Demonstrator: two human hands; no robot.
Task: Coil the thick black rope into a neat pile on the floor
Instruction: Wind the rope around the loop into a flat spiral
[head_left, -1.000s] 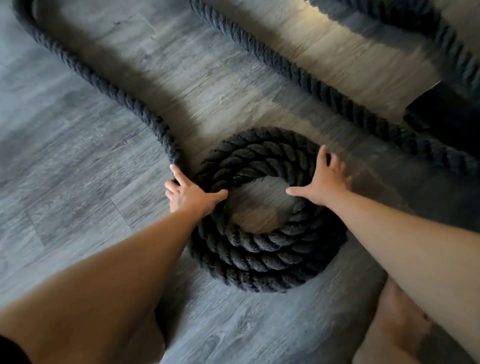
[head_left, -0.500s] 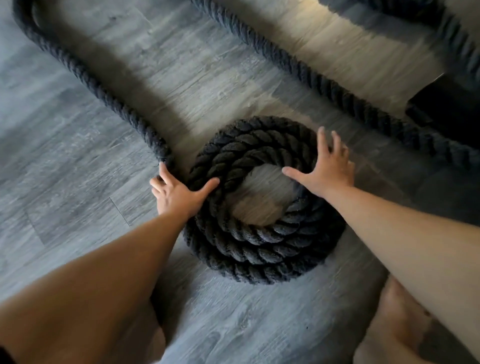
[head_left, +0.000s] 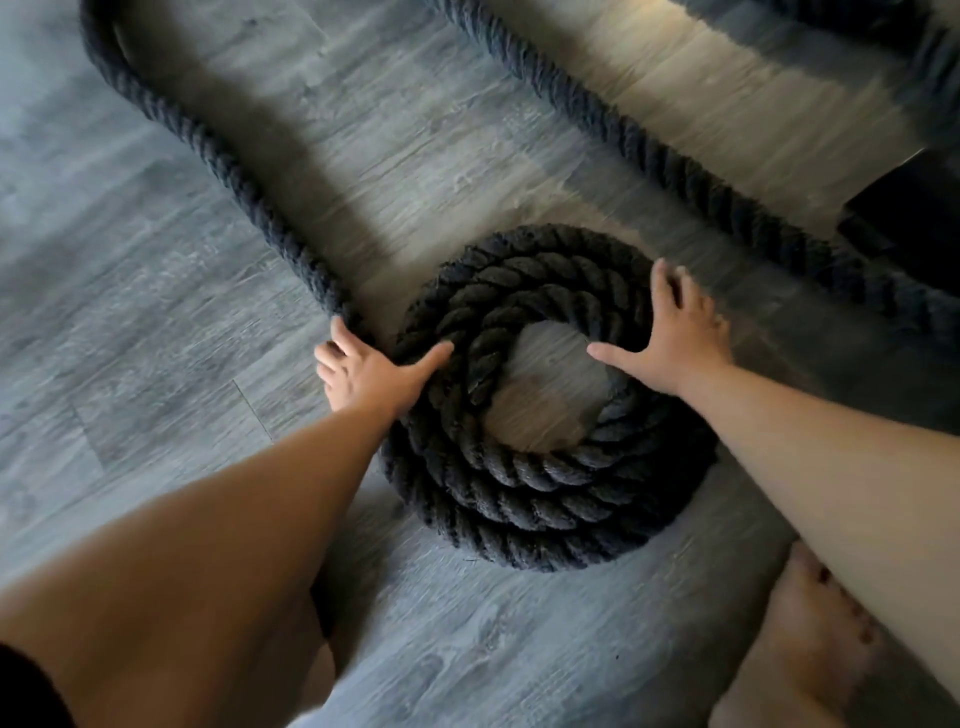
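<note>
Thick black rope (head_left: 540, 488) coiled in a round pile on the grey floor (head_left: 156, 322), loose length trailing far left. Left hand (head_left: 371, 376) spread flat against the coil's left edge, gripping nothing; right hand (head_left: 675, 338) open, pressing its right side.

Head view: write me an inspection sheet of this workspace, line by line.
Surface: grey wood-look plank floor, with a bright sunlit patch at the top.
Job's things: thick black rope; the coil lies flat in stacked rings with bare floor in its centre. The loose rope runs off up-left from the coil's left edge, and another stretch crosses the upper right.
Clutter: a dark object at the right edge, too dim to identify.
Grippers: left hand flat on the coil's left side where the loose rope joins, fingers spread; right hand flat on the coil's right side.
Cables: nothing seen.
Surroundings: a bare foot at lower right.
</note>
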